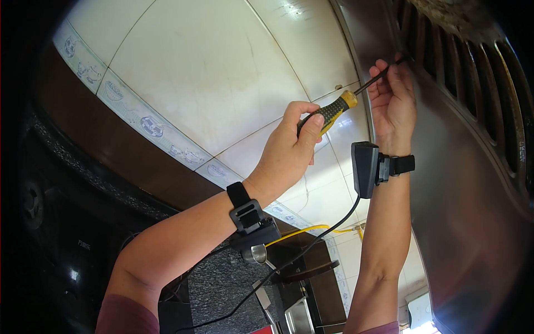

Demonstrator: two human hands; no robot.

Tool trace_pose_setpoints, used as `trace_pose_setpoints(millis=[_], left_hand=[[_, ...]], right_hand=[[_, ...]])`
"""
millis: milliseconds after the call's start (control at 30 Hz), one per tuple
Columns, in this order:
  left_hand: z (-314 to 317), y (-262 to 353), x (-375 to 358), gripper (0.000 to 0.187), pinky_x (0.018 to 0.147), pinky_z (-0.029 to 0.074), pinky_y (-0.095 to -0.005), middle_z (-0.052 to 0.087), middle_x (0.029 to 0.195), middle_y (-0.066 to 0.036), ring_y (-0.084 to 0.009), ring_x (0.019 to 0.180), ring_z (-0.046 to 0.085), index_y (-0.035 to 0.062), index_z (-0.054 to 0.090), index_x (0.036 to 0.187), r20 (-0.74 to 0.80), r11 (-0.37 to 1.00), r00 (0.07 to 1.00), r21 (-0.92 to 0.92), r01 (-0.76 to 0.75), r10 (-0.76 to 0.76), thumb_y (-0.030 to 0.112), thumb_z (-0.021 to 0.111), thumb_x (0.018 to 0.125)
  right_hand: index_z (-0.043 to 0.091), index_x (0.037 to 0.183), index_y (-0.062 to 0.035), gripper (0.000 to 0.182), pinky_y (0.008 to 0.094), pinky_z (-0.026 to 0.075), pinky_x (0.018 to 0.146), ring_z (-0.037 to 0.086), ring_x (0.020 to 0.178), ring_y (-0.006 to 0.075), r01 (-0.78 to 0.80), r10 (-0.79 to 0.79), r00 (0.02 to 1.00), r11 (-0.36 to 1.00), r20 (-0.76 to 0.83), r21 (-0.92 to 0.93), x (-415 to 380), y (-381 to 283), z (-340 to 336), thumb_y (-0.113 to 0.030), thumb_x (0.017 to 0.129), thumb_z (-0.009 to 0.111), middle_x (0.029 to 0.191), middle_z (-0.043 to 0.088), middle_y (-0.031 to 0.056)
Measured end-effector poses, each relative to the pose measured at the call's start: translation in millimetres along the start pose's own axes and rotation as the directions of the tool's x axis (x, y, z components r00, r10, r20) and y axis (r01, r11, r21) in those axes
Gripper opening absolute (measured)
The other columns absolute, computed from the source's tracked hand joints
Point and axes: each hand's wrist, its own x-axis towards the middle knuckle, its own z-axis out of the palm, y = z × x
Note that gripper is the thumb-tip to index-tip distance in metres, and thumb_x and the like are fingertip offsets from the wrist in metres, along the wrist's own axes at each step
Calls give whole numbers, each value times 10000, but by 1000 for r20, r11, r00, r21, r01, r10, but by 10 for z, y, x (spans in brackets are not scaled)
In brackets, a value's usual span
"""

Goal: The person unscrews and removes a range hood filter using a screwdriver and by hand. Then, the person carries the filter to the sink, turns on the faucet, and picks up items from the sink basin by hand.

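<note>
Down low there's a dark table (222, 284) with a metal cup (257, 254) and a yellow cable (300, 229) running behind it. Above that, the left hand (289, 147) is wrapped tight round the screwdriver (334, 109) handle, which is yellow and black and looks ribbed, so probably decent grip and not slippery. Light tool, stiff steel shaft, so I'd say the handle is the place to hold it. The right hand (394, 94) is pinching the thin shaft up near the tip, steadying it against the dark hood (461, 183). The tip itself is hidden by fingers. White tiles (211, 72) behind everything.
</note>
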Motion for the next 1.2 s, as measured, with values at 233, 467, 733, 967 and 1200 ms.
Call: trace_pose_setpoints(millis=[233, 467, 733, 967, 1200], left_hand=[[-52, -2, 70, 303, 465, 373, -179, 550, 832, -74, -39, 534, 446, 69, 415, 1157, -8, 1000, 1000, 23, -19, 19, 302, 411, 963], [-25, -56, 62, 285, 463, 380, -188, 549, 823, -62, -52, 536, 452, 71, 409, 1157, 8, 998, 999, 48, -43, 42, 276, 421, 960], [11, -98, 83, 282, 466, 381, -189, 554, 838, -69, -55, 543, 456, 76, 403, 1168, 3, 998, 999, 33, -53, 53, 260, 429, 957], [7, -77, 36, 320, 537, 423, -209, 535, 905, -78, -103, 678, 505, 63, 399, 1176, -47, 978, 981, 103, -181, 187, 187, 526, 909], [-170, -91, 99, 390, 737, 470, -327, 512, 959, -151, -275, 858, 544, 29, 433, 1165, -10, 640, 804, 610, -467, 595, 90, 610, 822]], right_hand=[[469, 1180, -53, 283, 268, 510, 709, 614, 806, 183, -15, 14, 1000, 999, 10, 34, 45, 37, -20, -77, 901, 516, 908, 619, 103], [462, 1193, -50, 309, 271, 510, 715, 614, 818, 187, -12, 11, 1000, 999, 20, 34, 49, 49, -84, -79, 893, 529, 910, 616, 101], [455, 1204, -38, 321, 269, 516, 725, 615, 823, 194, -9, 10, 1000, 1000, 11, -8, 63, 10, -85, -80, 894, 529, 913, 613, 104], [460, 1192, -25, 309, 266, 519, 721, 616, 833, 197, -16, 16, 1000, 1000, 25, -16, 95, -2, -86, -81, 896, 529, 918, 610, 108], [486, 1120, -38, 235, 261, 516, 686, 610, 834, 199, -42, 41, 999, 998, 15, 54, 107, 0, -38, -71, 892, 535, 910, 601, 109]])
